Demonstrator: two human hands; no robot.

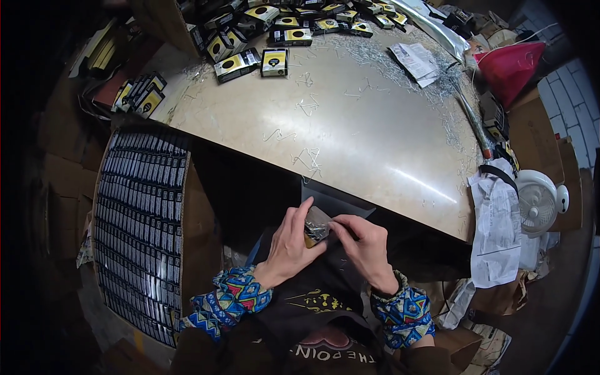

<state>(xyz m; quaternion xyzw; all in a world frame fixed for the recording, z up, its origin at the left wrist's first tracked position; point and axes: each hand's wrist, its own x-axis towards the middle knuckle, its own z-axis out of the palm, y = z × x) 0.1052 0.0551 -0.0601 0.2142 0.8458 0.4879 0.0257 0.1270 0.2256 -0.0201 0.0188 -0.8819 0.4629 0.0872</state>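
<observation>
A person is working with two bare hands at a desk (369, 131), seen from above through a wide, curving lens. Just off the near edge of the desk, in front of the body, the left hand (289, 242) is gripping a small pack (317, 225), its fingers and thumb curling around the sides. Thin, shiny metal pieces are showing in the pack's upper part, and a bit of yellow is peeking out lower down. The right hand (365, 245) is bringing its bent fingers and thumb to the pack's right edge; whether they are pinching that edge or a loose piece, I cannot tell. Patterned cuffs are covering both wrists. Beyond the hands, small clusters of wire hooks (307, 159) are lying in a line leading away across the desk, and a larger scatter is spreading at the far right, near a sheet of paper (417, 62). Yellow-and-black boxes (275, 62) are crowding the far side. On the left, a carton (185, 187) is holding tight rows of dark packs. The person appears to be filling or tidying the pack; the next move is probably calling for a steady left hold while the right fingers are settling the metal inside.
</observation>
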